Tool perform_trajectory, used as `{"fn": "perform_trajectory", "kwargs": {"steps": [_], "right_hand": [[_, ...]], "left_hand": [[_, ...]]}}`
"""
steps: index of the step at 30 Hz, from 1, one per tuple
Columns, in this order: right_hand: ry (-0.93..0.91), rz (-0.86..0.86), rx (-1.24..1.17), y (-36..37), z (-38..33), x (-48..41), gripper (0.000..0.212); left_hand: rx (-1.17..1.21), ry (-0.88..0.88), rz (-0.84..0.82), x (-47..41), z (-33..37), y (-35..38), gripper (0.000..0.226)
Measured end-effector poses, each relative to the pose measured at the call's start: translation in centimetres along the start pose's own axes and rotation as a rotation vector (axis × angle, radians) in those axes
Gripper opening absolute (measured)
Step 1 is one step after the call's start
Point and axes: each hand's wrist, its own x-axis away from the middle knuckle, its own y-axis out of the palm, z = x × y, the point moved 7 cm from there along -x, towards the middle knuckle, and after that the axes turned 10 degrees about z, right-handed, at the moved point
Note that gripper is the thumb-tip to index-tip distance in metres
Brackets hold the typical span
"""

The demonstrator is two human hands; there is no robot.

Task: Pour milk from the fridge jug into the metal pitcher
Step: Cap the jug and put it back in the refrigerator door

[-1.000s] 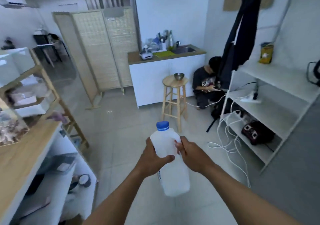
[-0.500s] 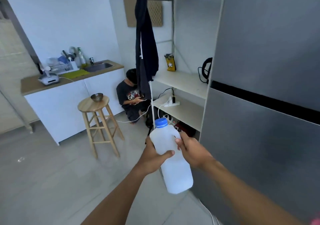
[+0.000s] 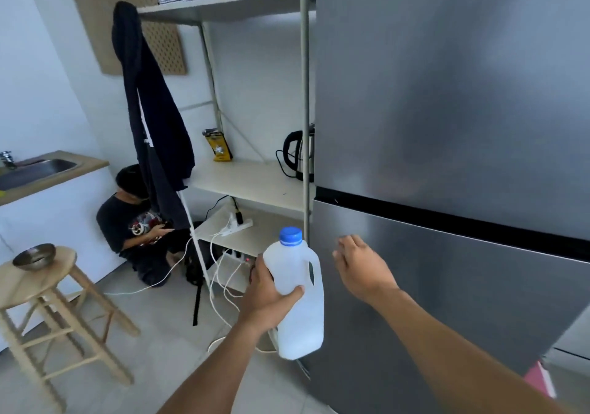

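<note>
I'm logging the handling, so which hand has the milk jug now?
The left hand, wrapped round the body of the milk jug; the right hand holds nothing, fingers loose, near the lower fridge door.

1. Jug (image 3: pixel 297 305): milky white, with a blue cap (image 3: pixel 290 234).
2. Fridge (image 3: pixel 447 94): brushed silver-grey, with a black band (image 3: pixel 447 219) between its doors.
3. Jacket (image 3: pixel 153 120): dark navy.
4. Pegboard (image 3: pixel 166 46): tan, dotted with a regular grid of holes.
5. Pouch (image 3: pixel 218 148): yellow with black print.
6. Stool (image 3: pixel 38 279): pale wood.

Stool (image 3: pixel 38 273): far left of the fingers (image 3: pixel 346 244), carrying a metal bowl (image 3: pixel 34 255).
Kettle (image 3: pixel 298 162): on the shelf (image 3: pixel 255 184) above the fingers.
Dark jacket (image 3: pixel 153 110): hanging up-left of them.
</note>
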Motion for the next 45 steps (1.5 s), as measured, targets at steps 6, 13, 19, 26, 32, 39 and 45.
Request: {"fn": "perform_trajectory", "kwargs": {"steps": [6, 13, 19, 26, 32, 39, 45], "right_hand": [[0.059, 0.132, 0.194, 1.0, 0.3, -7.0, 0.045], [0.182, 0.219, 0.398, 3.3, 1.8, -11.2, 0.044], [0.216, 0.249, 0.335, 2.4, 2.1, -12.2, 0.033], [0.212, 0.233, 0.308, 1.7, 1.4, -11.6, 0.033], [0.114, 0.243, 0.175, 0.7, -0.9, -5.3, 0.029], [0.051, 0.207, 0.084, -2.0, -2.9, 2.6, 0.024], [0.149, 0.194, -0.116, -5.8, -3.5, 10.7, 0.02]], "left_hand": [[-0.043, 0.095, -0.022, -7.5, 0.4, 1.2, 0.098], [-0.018, 0.117, -0.044, -13.3, -2.5, 3.5, 0.094], [-0.017, 0.094, -0.106, -13.8, -4.5, 4.6, 0.088], [-0.021, 0.086, -0.114, -13.6, -5.2, 3.7, 0.094], [-0.063, 0.056, -0.047, -12.8, -5.4, 2.0, 0.093], [-0.077, 0.091, -0.029, -8.7, -4.3, 0.7, 0.1], [-0.055, 0.151, -0.016, -1.9, -2.3, -0.4, 0.1]]}}
